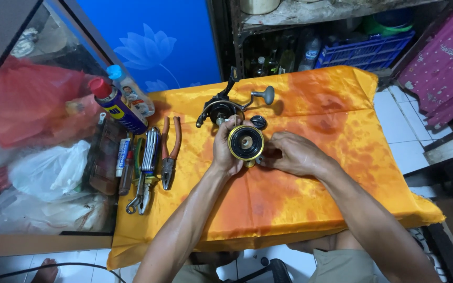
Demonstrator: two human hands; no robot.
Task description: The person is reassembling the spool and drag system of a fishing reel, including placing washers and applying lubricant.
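Left hand (226, 152) fingers clamp the gold spool (246, 142); right hand (291, 153) fingertips hidden behind it, grip unclear.

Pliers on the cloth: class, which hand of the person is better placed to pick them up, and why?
Left. The pliers lie just outside the left hand. The right hand is on the far side of the spool that both hands hold, so it would probably have to cross over.
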